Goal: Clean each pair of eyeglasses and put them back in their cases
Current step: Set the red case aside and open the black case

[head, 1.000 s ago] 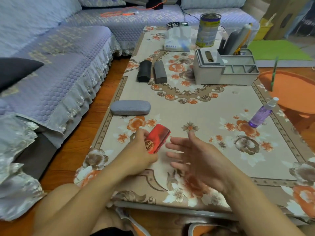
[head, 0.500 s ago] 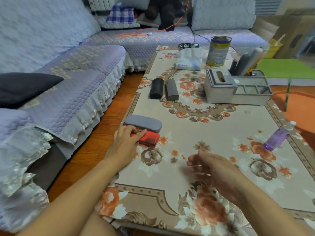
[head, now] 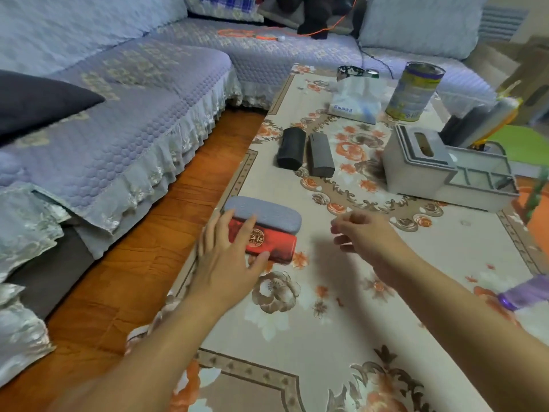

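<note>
A red glasses case (head: 274,245) with a gold emblem lies closed on the table near its left edge, pressed against a grey case (head: 264,215) just behind it. My left hand (head: 227,257) lies over the red case's left end with fingers spread and straight. My right hand (head: 365,236) hovers above the table to the right of both cases, fingers loosely curled, holding nothing. Farther back lie a black case (head: 291,148) and a dark grey case (head: 320,154), side by side and closed. No eyeglasses are visible.
A grey organiser (head: 439,171) with a tissue slot stands at the back right, a tin can (head: 416,90) and a tissue pack (head: 355,101) behind it. A purple spray bottle (head: 525,294) lies at the right edge. A sofa (head: 118,120) runs along the left.
My left hand carried the red case from the table's front to the left edge, set it down against the grey case and loosened its hold. My right hand moved forward, empty.
</note>
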Motion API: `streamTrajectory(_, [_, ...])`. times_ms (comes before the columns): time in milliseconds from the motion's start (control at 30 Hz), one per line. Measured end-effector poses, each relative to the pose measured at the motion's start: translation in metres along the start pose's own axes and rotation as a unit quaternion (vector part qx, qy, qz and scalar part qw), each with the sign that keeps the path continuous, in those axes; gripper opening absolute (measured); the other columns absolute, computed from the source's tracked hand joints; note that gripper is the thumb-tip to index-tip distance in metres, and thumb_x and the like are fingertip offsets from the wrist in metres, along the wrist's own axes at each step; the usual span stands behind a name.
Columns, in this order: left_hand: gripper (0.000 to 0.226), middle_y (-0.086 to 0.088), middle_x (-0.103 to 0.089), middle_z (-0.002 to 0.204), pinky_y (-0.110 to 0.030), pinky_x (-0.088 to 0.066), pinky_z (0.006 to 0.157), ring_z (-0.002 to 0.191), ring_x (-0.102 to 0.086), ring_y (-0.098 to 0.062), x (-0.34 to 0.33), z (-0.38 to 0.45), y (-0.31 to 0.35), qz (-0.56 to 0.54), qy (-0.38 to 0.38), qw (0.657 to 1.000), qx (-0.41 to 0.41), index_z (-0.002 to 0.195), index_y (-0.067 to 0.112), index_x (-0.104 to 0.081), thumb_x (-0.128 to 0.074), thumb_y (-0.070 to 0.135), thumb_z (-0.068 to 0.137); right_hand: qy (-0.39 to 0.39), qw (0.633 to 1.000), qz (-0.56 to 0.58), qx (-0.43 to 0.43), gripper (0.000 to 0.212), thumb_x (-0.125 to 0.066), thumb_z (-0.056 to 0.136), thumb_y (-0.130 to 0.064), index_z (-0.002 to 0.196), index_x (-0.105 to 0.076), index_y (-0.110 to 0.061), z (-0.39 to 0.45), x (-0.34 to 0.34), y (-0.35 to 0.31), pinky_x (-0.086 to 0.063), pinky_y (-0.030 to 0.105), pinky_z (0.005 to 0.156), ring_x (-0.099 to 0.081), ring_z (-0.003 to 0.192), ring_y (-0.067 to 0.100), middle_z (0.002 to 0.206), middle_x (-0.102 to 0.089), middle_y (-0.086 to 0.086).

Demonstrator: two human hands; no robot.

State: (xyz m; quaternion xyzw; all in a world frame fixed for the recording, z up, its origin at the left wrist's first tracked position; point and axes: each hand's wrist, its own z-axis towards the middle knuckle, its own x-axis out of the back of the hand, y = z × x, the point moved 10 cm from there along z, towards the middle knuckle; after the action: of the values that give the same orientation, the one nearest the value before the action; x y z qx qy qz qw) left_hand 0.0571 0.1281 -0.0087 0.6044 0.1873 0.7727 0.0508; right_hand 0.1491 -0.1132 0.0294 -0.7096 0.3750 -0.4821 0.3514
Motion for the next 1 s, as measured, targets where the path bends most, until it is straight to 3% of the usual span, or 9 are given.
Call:
streamTrajectory(67, [0.076, -0.005, -0.005, 0.167, -0.059, -0.027, 0.121, 0.156, 0.005, -0.030, -0.005, 0.002, -0.002, 0.000, -0.016, 1.000, 0.011, 0.159, 0.035, -0.016, -0.041, 0.067, 0.095, 0.067, 0.993, -0.080, 0.051, 0.015, -0.054, 0.096, -0.008, 0.092, -0.067, -0.014, 0.039, 0.000, -0.032, -0.058, 0.042, 0.080, -0.066, 0.085, 0.023, 0.101, -0.071, 0.011])
streamTrajectory(167, [0.076, -0.010, -0.006, 0.168, -0.056, -0.030, 0.120, 0.157, 0.008, -0.032, -0.007, 0.002, -0.001, 0.022, -0.013, 1.000, 0.005, 0.160, 0.032, -0.013, -0.033, 0.068, 0.096, 0.111, 0.969, -0.181, 0.125, 0.023, -0.053, 0.088, -0.009, 0.105, -0.064, -0.020, 0.101, -0.017, -0.077, -0.053, 0.021, 0.068, -0.063, 0.081, 0.023, 0.104, -0.064, 0.010])
streamTrajectory(233, [0.078, -0.015, -0.010, 0.167, -0.055, -0.031, 0.118, 0.157, 0.004, -0.035, -0.005, 0.003, 0.001, 0.028, -0.004, 1.000, -0.002, 0.160, 0.028, -0.016, -0.032, 0.068, 0.095, 0.118, 0.955, -0.229, 0.148, 0.034, -0.054, 0.080, -0.015, 0.113, -0.062, -0.016, 0.140, -0.035, -0.096, -0.055, 0.034, 0.079, -0.061, 0.096, 0.030, 0.117, -0.057, 0.011])
streamTrajectory(333, [0.082, -0.017, -0.009, 0.168, -0.053, -0.030, 0.119, 0.157, 0.003, -0.036, -0.008, 0.004, 0.001, 0.036, -0.006, 0.999, -0.006, 0.161, 0.025, -0.018, -0.033, 0.068, 0.093, 0.145, 0.908, -0.357, 0.166, 0.044, -0.052, 0.084, -0.023, 0.126, -0.053, -0.009, 0.181, -0.058, -0.114, -0.040, 0.044, 0.101, -0.044, 0.119, 0.037, 0.138, -0.046, 0.017])
streamTrajectory(467, [0.083, -0.019, -0.013, 0.168, -0.054, -0.033, 0.116, 0.157, -0.002, -0.038, -0.011, 0.006, 0.001, 0.037, -0.010, 0.999, -0.001, 0.161, 0.022, -0.024, -0.036, 0.065, 0.091, 0.158, 0.884, -0.406, 0.171, 0.046, -0.041, 0.097, -0.034, 0.130, -0.047, -0.002, 0.211, -0.086, -0.130, -0.031, 0.048, 0.105, -0.039, 0.126, 0.044, 0.145, -0.039, 0.028])
streamTrajectory(567, [0.083, -0.018, -0.014, 0.167, -0.054, -0.034, 0.116, 0.157, -0.005, -0.039, -0.012, 0.007, 0.001, 0.042, -0.010, 0.999, 0.003, 0.160, 0.022, -0.024, -0.038, 0.065, 0.090, 0.109, 0.907, -0.391, 0.114, 0.050, -0.045, 0.099, -0.037, 0.139, -0.039, -0.007, 0.230, -0.105, -0.116, -0.038, 0.048, 0.104, -0.038, 0.130, 0.049, 0.154, -0.026, 0.026])
streamTrajectory(733, [0.082, -0.017, -0.013, 0.168, -0.054, -0.034, 0.116, 0.157, -0.002, -0.038, -0.011, 0.006, 0.001, 0.046, -0.006, 0.999, 0.001, 0.161, 0.024, -0.019, -0.036, 0.065, 0.092, 0.055, 0.925, -0.366, 0.082, 0.055, -0.058, 0.089, -0.031, 0.138, -0.043, -0.011, 0.233, -0.110, -0.120, -0.049, 0.042, 0.089, -0.056, 0.115, 0.042, 0.143, -0.042, 0.024])
streamTrajectory(867, [0.081, -0.017, -0.007, 0.168, -0.056, -0.032, 0.117, 0.157, 0.002, -0.036, -0.011, 0.006, -0.001, 0.045, -0.023, 0.999, 0.001, 0.161, 0.026, -0.011, -0.031, 0.067, 0.093, 0.032, 0.981, -0.150, 0.121, 0.043, -0.062, 0.080, -0.018, 0.122, -0.061, -0.009, 0.183, -0.082, -0.132, -0.056, 0.037, 0.066, -0.068, 0.086, 0.030, 0.111, -0.067, 0.020])
streamTrajectory(1000, [0.076, -0.016, -0.005, 0.168, -0.059, -0.011, 0.124, 0.157, 0.005, -0.035, -0.007, 0.004, -0.001, 0.044, -0.022, 0.999, -0.003, 0.160, 0.027, -0.014, -0.026, 0.066, 0.096, 0.005, 0.981, -0.016, 0.195, 0.067, -0.069, 0.079, -0.004, 0.141, -0.049, -0.019, 0.056, -0.027, -0.092, -0.058, 0.030, 0.073, -0.067, 0.099, 0.021, 0.118, -0.061, -0.004])
